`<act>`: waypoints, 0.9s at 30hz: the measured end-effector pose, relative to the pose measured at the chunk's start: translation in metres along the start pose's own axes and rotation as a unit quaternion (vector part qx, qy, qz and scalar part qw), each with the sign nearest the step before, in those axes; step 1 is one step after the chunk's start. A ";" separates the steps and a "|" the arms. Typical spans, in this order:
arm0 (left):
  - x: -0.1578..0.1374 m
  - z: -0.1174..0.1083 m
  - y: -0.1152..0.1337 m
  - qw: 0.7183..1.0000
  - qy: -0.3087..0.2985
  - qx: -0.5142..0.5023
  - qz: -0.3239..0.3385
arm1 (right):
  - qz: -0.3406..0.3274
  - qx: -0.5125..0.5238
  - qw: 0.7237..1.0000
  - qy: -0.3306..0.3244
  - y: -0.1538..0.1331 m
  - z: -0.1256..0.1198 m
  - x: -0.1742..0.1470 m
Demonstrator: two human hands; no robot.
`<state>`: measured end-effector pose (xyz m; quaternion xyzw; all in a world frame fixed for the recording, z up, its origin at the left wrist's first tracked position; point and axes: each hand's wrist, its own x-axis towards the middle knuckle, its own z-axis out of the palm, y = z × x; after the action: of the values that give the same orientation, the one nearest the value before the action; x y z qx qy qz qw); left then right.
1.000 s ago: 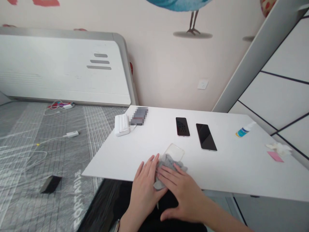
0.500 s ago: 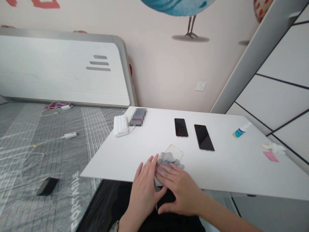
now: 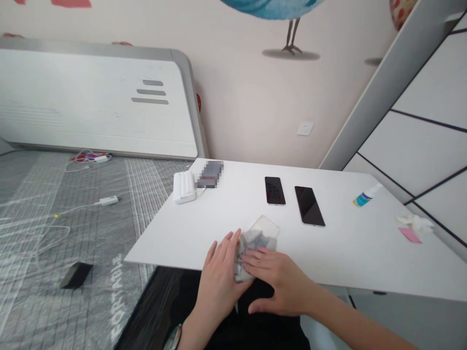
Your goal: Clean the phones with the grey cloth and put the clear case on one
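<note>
A clear phone case [image 3: 269, 224] lies at the table's front edge, its far corner showing past a crumpled pale-grey cloth [image 3: 257, 238]. My left hand [image 3: 222, 272] holds the near left side of the case, fingers extended along it and thumb at the near edge. With its fingers on the cloth, my right hand [image 3: 279, 277] presses it onto the case, thumb held apart. The near part of the case is covered by cloth and hands. Beyond them lie a smaller dark phone [image 3: 275, 190] and a larger one [image 3: 309, 206], both screen up.
On the white table [image 3: 160, 238] are a white power bank [image 3: 184, 187] and a pixelated item [image 3: 210, 174] at the far left. Rightward are a spray bottle [image 3: 366, 196], crumpled tissue [image 3: 418, 224] and a pink slip [image 3: 410, 235]. A cable with a white plug [image 3: 108, 201] lies at left.
My right hand has shifted slightly right and up with the cloth, which looks more spread over the case. My left hand stays on the case's left side. The view has moved slightly.
</note>
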<state>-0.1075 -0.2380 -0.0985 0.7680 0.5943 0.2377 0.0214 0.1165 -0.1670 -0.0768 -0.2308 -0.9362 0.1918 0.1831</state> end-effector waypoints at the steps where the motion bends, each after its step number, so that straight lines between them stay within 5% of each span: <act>1: 0.000 0.000 0.000 1.000 0.001 -0.002 0.002 | -0.007 0.006 1.000 -0.008 0.001 -0.002 -0.002; 4: 0.000 0.001 0.001 1.000 0.007 -0.004 -0.005 | 0.070 -0.049 0.995 0.058 0.006 -0.009 -0.005; 9: 0.001 0.003 0.001 1.000 0.006 -0.001 -0.001 | 0.000 -0.001 1.000 0.003 0.005 -0.013 -0.005; 12: 0.001 0.003 0.002 1.000 0.012 0.000 -0.012 | 0.064 -0.039 0.996 0.053 0.004 -0.012 -0.002; 16: -0.001 0.004 0.001 1.000 0.016 -0.005 -0.003 | -0.010 0.003 1.000 -0.007 0.003 -0.005 0.001; 19: -0.001 0.004 0.002 1.000 0.025 -0.005 -0.005 | 0.078 -0.050 0.994 0.051 0.004 -0.001 0.004; 23: 0.001 0.006 0.001 0.999 0.035 0.008 0.008 | 0.013 -0.010 1.000 0.021 0.003 0.005 0.009; 27: 0.001 0.008 -0.002 0.999 0.044 0.020 0.010 | 0.086 -0.035 0.993 0.071 0.002 0.006 0.010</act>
<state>-0.1059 -0.2341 -0.1059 0.7631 0.5914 0.2595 -0.0228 0.1066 -0.1621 -0.0804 -0.3296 -0.9038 0.1567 0.2234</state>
